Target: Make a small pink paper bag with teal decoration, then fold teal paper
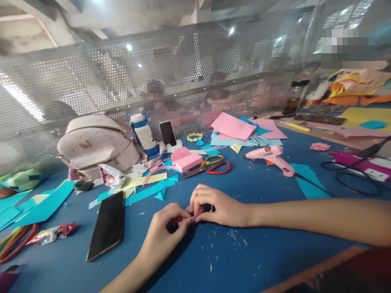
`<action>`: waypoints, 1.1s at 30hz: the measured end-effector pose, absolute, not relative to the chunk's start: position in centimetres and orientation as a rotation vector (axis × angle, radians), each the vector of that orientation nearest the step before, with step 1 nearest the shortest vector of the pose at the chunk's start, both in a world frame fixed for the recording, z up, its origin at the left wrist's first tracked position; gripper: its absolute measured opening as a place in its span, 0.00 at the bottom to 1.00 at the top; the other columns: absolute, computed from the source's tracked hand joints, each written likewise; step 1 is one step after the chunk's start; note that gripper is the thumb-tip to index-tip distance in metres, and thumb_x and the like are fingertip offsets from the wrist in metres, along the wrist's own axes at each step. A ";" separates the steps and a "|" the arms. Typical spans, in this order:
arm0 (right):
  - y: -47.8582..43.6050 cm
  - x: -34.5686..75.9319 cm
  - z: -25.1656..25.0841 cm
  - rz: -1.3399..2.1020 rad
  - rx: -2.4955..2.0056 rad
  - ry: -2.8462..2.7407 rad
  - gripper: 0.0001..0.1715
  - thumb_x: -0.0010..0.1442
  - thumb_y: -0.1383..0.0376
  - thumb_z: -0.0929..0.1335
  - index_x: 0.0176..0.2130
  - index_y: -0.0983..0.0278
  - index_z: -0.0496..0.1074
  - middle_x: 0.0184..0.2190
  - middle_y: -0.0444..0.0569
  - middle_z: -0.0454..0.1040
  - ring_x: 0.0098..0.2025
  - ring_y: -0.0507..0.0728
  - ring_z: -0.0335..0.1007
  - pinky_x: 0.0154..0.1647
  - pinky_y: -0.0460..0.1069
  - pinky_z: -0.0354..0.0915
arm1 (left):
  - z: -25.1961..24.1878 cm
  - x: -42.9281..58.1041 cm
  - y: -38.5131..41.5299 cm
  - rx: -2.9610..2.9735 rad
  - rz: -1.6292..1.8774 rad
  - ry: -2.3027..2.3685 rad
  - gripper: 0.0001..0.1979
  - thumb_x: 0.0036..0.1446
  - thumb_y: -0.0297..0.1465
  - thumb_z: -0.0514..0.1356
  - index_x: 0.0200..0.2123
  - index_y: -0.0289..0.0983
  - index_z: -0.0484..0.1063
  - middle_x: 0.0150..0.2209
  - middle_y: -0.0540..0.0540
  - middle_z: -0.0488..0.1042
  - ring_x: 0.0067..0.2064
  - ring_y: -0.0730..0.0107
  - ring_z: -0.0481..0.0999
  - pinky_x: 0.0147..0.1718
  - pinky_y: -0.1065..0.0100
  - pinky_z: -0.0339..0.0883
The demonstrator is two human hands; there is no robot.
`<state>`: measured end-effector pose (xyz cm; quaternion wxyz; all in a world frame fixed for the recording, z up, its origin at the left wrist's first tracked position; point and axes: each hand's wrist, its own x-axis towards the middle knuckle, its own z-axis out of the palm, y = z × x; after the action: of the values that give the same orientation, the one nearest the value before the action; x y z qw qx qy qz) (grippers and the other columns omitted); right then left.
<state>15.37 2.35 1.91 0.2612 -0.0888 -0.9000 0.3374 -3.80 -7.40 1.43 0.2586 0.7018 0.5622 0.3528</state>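
Observation:
Both hands meet over the blue table, pinching a small piece of pink paper (185, 222) between them. My left hand (168, 228) has thumb and forefinger closed on its left end. From the right, my right hand (218, 205) grips the other side with curled fingers; part of the paper is hidden behind them. Just beyond lie scissors (210, 165) with one red and one yellow handle, beside a folded pink paper shape (186, 160). A pink glue gun (271, 158) rests on its side past my right hand.
A black phone (106, 226) lies left of my hands. Behind stand a pale backpack (97, 142), a bottle (144, 134) and an upright phone (168, 133). Pink sheets (233, 127) are stacked at the back. A corded power strip (363, 165) sits at right.

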 end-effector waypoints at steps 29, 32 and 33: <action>2.0 15.8 2.6 0.877 -0.306 -2.366 0.09 0.59 0.68 0.71 0.39 0.64 0.68 0.37 0.44 0.69 0.42 0.52 0.64 0.52 0.50 0.58 | 1.6 -4.1 -6.9 1.716 0.946 1.498 0.12 0.60 0.38 0.57 0.28 0.37 0.71 0.25 0.53 0.66 0.29 0.74 0.62 0.29 0.72 0.54; 2.0 15.9 2.6 0.833 -0.269 -2.358 0.06 0.60 0.68 0.71 0.37 0.64 0.69 0.36 0.43 0.69 0.42 0.52 0.64 0.54 0.51 0.57 | 1.6 -4.1 -7.0 1.726 0.942 1.490 0.12 0.60 0.37 0.57 0.29 0.37 0.72 0.26 0.52 0.67 0.29 0.73 0.62 0.29 0.72 0.55; 2.1 15.9 2.5 0.822 -0.259 -2.358 0.05 0.60 0.67 0.71 0.37 0.64 0.69 0.37 0.44 0.69 0.43 0.52 0.64 0.54 0.51 0.57 | 1.6 -4.1 -7.1 1.734 0.940 1.486 0.12 0.60 0.37 0.57 0.29 0.37 0.72 0.27 0.52 0.68 0.30 0.73 0.63 0.30 0.72 0.56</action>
<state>15.87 2.05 2.52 0.3104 -0.0981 -0.8928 0.3113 -4.08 -7.06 1.63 0.3299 0.6628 0.5680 0.3595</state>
